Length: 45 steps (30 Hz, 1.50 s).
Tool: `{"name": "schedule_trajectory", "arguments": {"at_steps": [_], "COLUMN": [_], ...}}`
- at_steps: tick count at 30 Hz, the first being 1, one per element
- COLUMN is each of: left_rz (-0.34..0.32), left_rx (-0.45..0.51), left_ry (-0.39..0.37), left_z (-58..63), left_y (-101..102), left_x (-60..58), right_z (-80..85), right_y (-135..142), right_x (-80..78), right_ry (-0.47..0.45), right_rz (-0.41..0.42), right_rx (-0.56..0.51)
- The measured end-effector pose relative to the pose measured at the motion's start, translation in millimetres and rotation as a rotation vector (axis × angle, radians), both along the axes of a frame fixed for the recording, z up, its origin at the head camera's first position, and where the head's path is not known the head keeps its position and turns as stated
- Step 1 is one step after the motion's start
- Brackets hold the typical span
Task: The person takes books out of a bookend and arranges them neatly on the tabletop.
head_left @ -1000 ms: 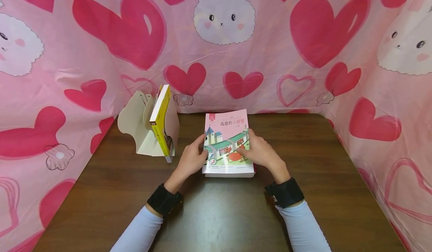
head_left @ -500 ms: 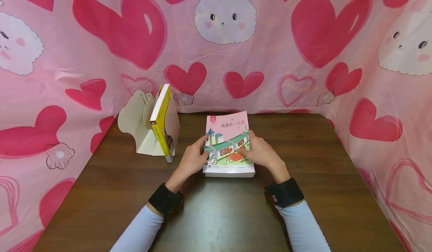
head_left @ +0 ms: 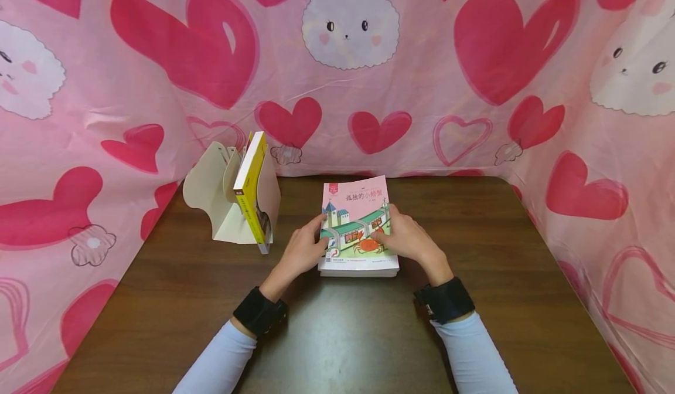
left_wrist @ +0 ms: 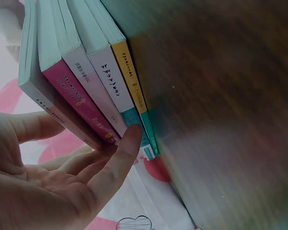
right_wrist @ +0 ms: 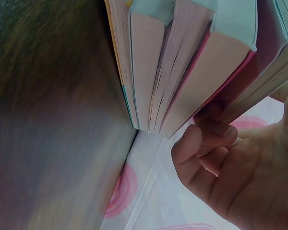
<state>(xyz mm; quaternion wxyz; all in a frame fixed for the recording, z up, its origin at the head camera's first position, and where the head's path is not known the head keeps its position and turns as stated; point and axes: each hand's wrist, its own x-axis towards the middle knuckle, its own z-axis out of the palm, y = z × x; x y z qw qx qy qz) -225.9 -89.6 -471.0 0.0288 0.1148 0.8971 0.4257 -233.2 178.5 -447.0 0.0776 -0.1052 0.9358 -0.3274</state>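
A book with a pink cover and a red crab (head_left: 355,221) lies on top of a stack of books (head_left: 364,274) at mid-table. My left hand (head_left: 303,247) holds its left side, thumb along the cover edge; in the left wrist view a fingertip reaches the lower spines, among them a magenta book (left_wrist: 79,98) and a yellow-and-teal book (left_wrist: 129,72). The right hand (head_left: 413,238) grips the other side, thumb on the cover and fingers curled beneath. Between the top book (right_wrist: 264,81) and the one under it, the right wrist view shows a gap.
Left of the stack stands a cream book rack (head_left: 224,227) with a thick yellow book (head_left: 255,200) leaning upright in it. The brown wooden table (head_left: 337,335) is bounded by a pink heart-patterned cloth (head_left: 337,95) at the back and sides.
The crab book has come down and slightly nearer, lining up more closely with the stack. The left hand has shifted slightly right; the right hand stays almost in place.
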Motion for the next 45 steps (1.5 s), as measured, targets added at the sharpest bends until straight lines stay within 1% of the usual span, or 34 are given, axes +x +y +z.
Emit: {"name": "schedule_trajectory", "arguments": {"at_steps": [8, 15, 20, 23, 28, 34, 42, 45], "left_rz": [-0.009, -0.019, -0.031, -0.038, -0.053, -0.064, -0.087, -0.089], "left_rx": [-0.025, -0.035, -0.063, -0.071, -0.063, -0.066, -0.055, -0.055], "left_ry": [0.006, -0.020, -0.016, -0.025, -0.033, -0.046, -0.097, -0.093], "left_z": [2.1, -0.2, -0.1, 0.5, 0.5, 2.3, 3.9, 3.6], "left_y": [3.1, 4.9, 5.4, 5.8, 5.2, -0.4, -2.8, -2.1], "left_x": [-0.9, 0.5, 1.8, 1.3, 0.4, 1.1, 2.6, 1.7], "right_z": [1.7, 0.4, 0.4, 0.5, 1.0, 1.7, 1.9, 2.1], "right_y": [1.8, 4.4, 6.5, 7.1, 5.7, 2.8, 2.4, 2.8], "right_x": [-0.8, -1.6, -2.4, -2.1, -1.5, -2.4, -2.4, -2.3], "right_ry": [-0.022, -0.041, -0.045, -0.043, -0.055, -0.077, -0.102, -0.106], "right_rz": [-0.008, -0.007, -0.004, -0.003, -0.016, -0.020, -0.031, -0.030], "right_rx": [0.007, 0.016, 0.021, 0.019, 0.025, 0.036, 0.047, 0.038]}}
